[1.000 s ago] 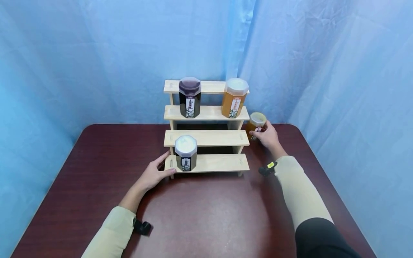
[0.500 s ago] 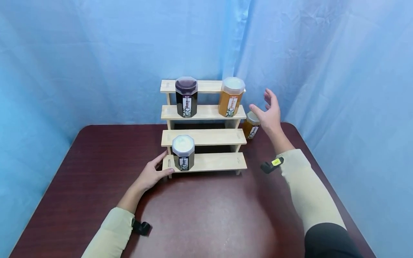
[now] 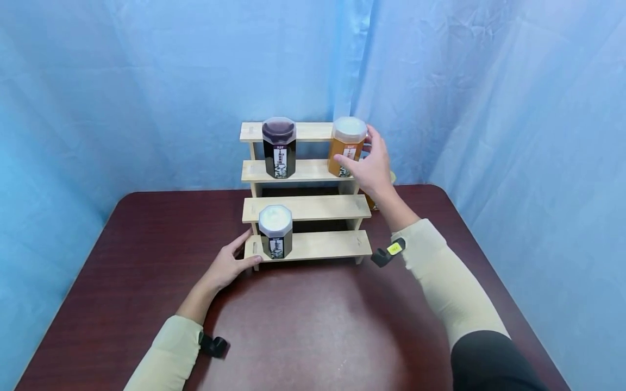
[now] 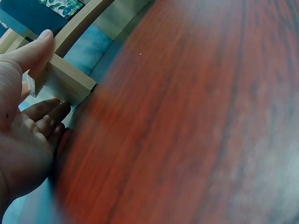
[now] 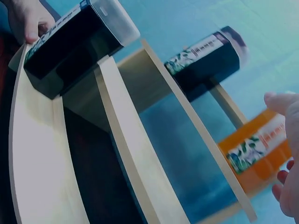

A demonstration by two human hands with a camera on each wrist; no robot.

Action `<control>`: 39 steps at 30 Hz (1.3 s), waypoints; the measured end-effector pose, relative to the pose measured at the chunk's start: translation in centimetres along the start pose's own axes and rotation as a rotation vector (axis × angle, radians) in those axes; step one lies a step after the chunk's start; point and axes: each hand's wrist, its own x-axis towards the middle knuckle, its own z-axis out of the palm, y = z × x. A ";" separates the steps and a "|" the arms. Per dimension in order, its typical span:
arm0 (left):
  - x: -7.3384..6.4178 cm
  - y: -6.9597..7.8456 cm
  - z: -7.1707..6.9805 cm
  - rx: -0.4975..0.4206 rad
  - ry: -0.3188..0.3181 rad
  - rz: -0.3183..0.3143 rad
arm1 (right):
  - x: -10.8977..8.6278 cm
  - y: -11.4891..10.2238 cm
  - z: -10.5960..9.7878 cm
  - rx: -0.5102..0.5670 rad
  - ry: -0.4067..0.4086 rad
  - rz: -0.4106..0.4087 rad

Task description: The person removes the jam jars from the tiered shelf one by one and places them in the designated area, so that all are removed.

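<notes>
Our left hand (image 3: 227, 266) pinches the lower corner of the stepped rack (image 3: 308, 207); our right hand (image 3: 374, 169) curves round the orange jar (image 3: 337, 149) on the second-highest step, grip unclear. Closing off-centre could topple it.

Right hand (image 3: 373, 167) moved up from amber jar (image 3: 372, 203) to orange jar (image 3: 338, 147); amber jar now mostly hidden — behind hand

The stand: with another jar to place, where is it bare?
Bare: the second step up, behind the lower jar; the bottom step, right of that jar; between dark jar and orange jar. Crowded: by left hand and right hand.
</notes>
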 end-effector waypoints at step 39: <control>-0.1 0.1 0.0 -0.011 -0.013 -0.018 | 1.8 2.9 -8.1 -0.070 0.044 0.155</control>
